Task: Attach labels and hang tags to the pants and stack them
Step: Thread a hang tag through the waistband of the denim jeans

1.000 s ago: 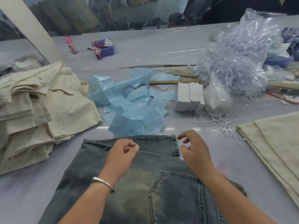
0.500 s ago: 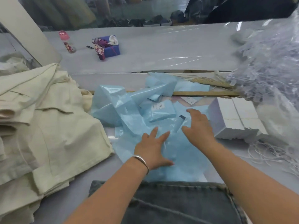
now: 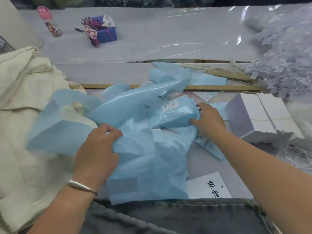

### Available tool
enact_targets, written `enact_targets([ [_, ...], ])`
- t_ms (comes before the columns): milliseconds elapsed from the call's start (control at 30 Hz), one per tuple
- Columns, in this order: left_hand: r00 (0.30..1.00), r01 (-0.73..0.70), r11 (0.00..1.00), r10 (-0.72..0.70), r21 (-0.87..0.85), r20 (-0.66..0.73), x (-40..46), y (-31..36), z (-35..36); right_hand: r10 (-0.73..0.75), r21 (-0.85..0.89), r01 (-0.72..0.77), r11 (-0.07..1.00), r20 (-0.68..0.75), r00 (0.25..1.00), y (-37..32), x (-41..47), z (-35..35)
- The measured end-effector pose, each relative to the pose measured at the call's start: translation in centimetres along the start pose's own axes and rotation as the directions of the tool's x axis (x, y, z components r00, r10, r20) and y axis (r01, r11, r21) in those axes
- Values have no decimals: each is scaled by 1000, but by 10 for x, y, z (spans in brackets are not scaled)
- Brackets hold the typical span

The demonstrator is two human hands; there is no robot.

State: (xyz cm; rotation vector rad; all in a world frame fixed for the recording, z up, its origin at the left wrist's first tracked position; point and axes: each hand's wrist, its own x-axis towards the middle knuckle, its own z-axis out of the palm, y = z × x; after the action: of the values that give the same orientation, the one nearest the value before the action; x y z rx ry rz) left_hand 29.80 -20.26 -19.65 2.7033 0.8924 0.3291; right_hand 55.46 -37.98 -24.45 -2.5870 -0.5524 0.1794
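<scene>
On the grey table (image 3: 152, 39), right behind the dark grey denim pants (image 3: 168, 217), a messy pile of thin light-blue backing sheets (image 3: 143, 149) is lying, w/ small white printed labels (image 3: 172, 105) showing on some of them. The pants are lying flat at the near edge, waistband touching the pile

Left hand (image 3: 96, 149) is curling its fingers + thumb round a crumpled blue sheet and pinching it. Right hand (image 3: 209, 120) is reaching further back and gripping the end of a folded blue piece, the one w/ a white label on it; thumb is under, fingers on top

My guess: person is hunting for the next sticker label for the pants, so this pair is only starting, no label or tag on it yet as far as I can see

To do it well:
- be holding the loose sheets down w/ left hand so they are not sliding onto the cream folded pants stack (image 3: 25, 115) at left
- be pulling the labelled piece out slowly, the sheets are thin + slippery and could be tearing or dragging others along
- be checking the print before peeling, it is too small to read from here
- be keeping the pants flat so the sticker is going on smooth

Hang tags may be the white card blocks (image 3: 263, 120) at right, just beside the right hand, w/ loose white strings (image 3: 297, 154) near them, not sure. A white card w/ black writing (image 3: 207, 186) is lying between pile and pants
</scene>
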Motion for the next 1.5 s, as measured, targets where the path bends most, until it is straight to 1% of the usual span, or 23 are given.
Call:
enact_targets([
  [33, 999, 30, 999, -29, 20, -14, 2, -7, -4, 2, 56, -1, 998, -26, 1000, 2, 0, -1],
  [100, 997, 80, 996, -79, 46, -22, 5, -20, -9, 0, 114, 6, 993, -60, 998, 6, -4, 0],
  [300, 988, 151, 987, -148, 60, -52, 5, -32, -16, -47, 149, 54, 987, -51, 998, 21, -13, 2],
  [400, 990, 129, 991, -128, 26, -52, 0, -29, -14, -52, 169, 58, 984, -41, 998, 23, -13, 2],
  [500, 997, 31, 999, -31, 6, -70, -5, -22, -11, -51, 194, 58, 979, -45, 998, 22, -11, 3],
  [567, 997, 41, 999, -39, 27, -67, -7, -19, -11, -49, 189, 56, 980, -43, 998, 22, -9, 3],
  [633, 995, 94, 993, -93, 65, -21, -8, -18, -9, -43, 178, 49, 983, -40, 998, 21, -8, 3],
  [700, 987, 140, 985, -147, 97, 71, -10, -17, -9, -58, 130, 65, 989, -55, 997, 20, -8, 2],
  [767, 976, 150, 983, -164, 104, 145, -12, -12, -10, -154, 38, 157, 987, -58, 986, 15, -5, -1],
  [833, 983, 89, 991, -104, 104, 151, -14, -5, -12, -285, -54, 286, 957, 17, 958, 5, 4, -7],
  [900, 986, -85, 989, 66, 123, 152, -17, 6, -15, -337, -70, 349, 935, 143, 931, -9, 16, -13],
  [933, 970, -190, 975, 168, 117, 176, -19, 12, -17, -329, -51, 346, 937, 201, 923, -16, 22, -15],
  [1000, 913, -359, 931, 337, 60, 232, -23, 27, -16, -269, 36, 271, 962, 306, 913, -29, 31, -18],
  [1033, 887, -409, 912, 396, 7, 237, -25, 35, -15, -233, 103, 209, 972, 355, 905, -34, 35, -20],
  [1100, 858, -462, 880, 475, -109, 198, -29, 51, -10, -193, 214, 108, 971, 433, 880, -39, 41, -23],
  [1167, 858, -480, 860, 502, -175, 108, -31, 67, -3, -175, 256, 58, 965, 463, 869, -40, 45, -28],
  [1233, 894, -441, 873, 449, -209, -10, -28, 80, 5, -174, 347, 9, 938, 449, 876, -39, 39, -34],
  [1333, 952, -291, 906, 243, -306, -187, -16, 88, 14, -209, 564, -87, 821, 440, 873, -31, 14, -48],
  [1400, 968, -192, 909, 114, -370, -222, -4, 88, 14, -248, 645, -100, 758, 425, 870, -22, -12, -56],
  [1433, 974, -154, 905, 72, -397, -215, 1, 88, 15, -262, 702, -110, 704, 400, 878, -19, -26, -57],
  [1500, 980, -125, 898, 44, -422, -197, 8, 89, 15, -267, 837, -136, 530, 317, 910, -13, -54, -55],
])
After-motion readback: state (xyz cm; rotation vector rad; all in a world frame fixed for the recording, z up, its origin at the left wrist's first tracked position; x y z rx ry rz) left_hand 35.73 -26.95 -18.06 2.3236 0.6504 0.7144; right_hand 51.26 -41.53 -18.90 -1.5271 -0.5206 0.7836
